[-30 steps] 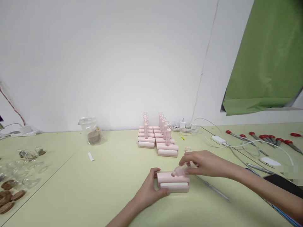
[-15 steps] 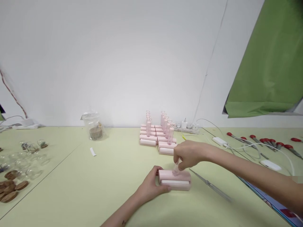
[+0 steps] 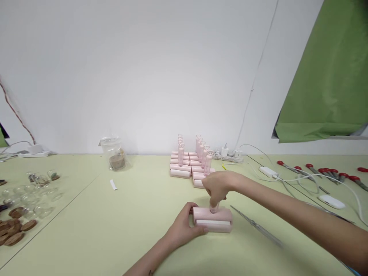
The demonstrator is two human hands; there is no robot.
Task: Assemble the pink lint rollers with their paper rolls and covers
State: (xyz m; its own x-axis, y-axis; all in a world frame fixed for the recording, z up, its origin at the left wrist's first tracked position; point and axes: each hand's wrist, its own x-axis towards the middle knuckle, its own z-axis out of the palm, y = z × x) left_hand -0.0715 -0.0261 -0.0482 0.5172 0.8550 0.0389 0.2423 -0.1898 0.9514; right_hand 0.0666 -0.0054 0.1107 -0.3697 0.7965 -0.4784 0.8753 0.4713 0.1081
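A pink roller body [image 3: 214, 220] with a white strip along its front lies on the pale green table [image 3: 115, 237] in front of me. My left hand [image 3: 182, 228] grips its left end. My right hand [image 3: 217, 186] is closed around a pink handle [image 3: 214, 209] that stands upright on the top middle of the roller body. Most of the handle is hidden inside my fist.
A cluster of finished pink rollers [image 3: 191, 163] with upright handles stands further back. A clear bag [image 3: 115, 155] sits back left, small glass bottles [image 3: 31, 195] and corks [image 3: 13, 230] at left. Red-handled tools [image 3: 324, 172], cables, a power strip [image 3: 228, 155] and long tweezers [image 3: 255, 226] lie at right.
My right hand swung the pink handle from lying tilted over the roller to upright, and now presses it onto the top. The left hand stayed on the roller's end.
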